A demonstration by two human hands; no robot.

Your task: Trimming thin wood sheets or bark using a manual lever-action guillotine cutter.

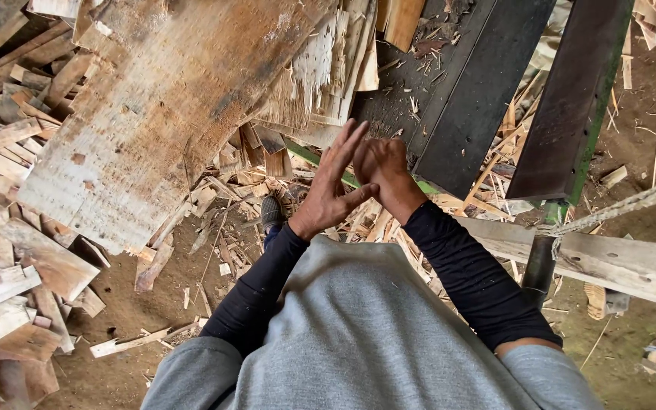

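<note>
Left hand (332, 190) open, fingers spread, touching right hand (381, 171), whose grip cannot be told; both empty-looking, just right of large worn board (161, 114).

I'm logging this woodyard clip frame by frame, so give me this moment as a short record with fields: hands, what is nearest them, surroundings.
left hand: bare, fingers spread, palm pressed against the other hand, holding nothing
right hand: bare, against the left hand, holding nothing
sleeves: dark long sleeves under a grey top
nearest thing: large weathered wooden board, tilted, apart from the hands
below hands: wood offcuts and a shoe on the dirt ground
right side: dark metal beams, a pale plank, a rope
</note>
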